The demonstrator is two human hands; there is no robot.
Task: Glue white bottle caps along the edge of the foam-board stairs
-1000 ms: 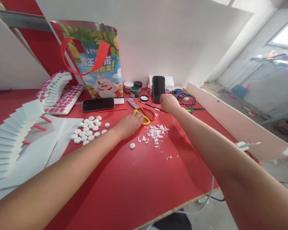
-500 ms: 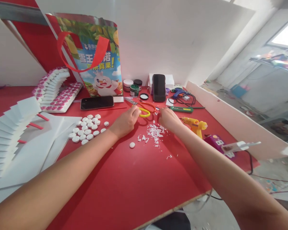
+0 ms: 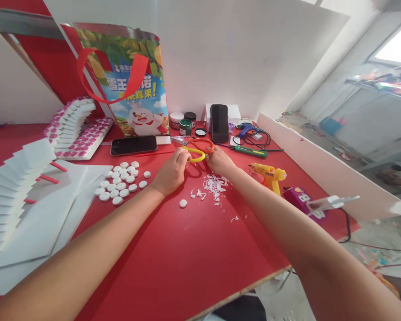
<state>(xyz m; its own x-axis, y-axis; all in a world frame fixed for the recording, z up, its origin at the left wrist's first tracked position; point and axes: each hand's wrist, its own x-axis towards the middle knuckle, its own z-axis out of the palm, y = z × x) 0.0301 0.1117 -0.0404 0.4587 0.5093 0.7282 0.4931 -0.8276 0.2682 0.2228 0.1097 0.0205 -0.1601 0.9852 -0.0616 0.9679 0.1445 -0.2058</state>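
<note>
A pair of scissors [image 3: 197, 159] with one yellow and one orange loop lies between my hands, its blades toward the back left. My left hand [image 3: 171, 174] is closed at the yellow loop, its fingertips pressed together there. At the orange loop, my right hand [image 3: 221, 161] has its fingers curled in and touching; its fingertips are partly hidden. White paper scraps [image 3: 215, 186] are heaped just in front of my right hand. One white disc [image 3: 183, 203] sits alone nearer me, and a cluster of similar discs [image 3: 120, 180] lies left of my left hand.
A printed bag [image 3: 140, 93] stands at the back left, behind a phone [image 3: 133, 145]. Small jars [image 3: 185, 127] and an upright black phone [image 3: 219, 122] line the back. To the right lie a green-handled tool [image 3: 251, 151] and a yellow glue gun [image 3: 270, 174]. Folded white pieces [image 3: 11, 191] fill the left.
My right hand has moved left, from beside the scissors to the orange loop. My left hand stays at the yellow loop, and the view has shifted slightly.
</note>
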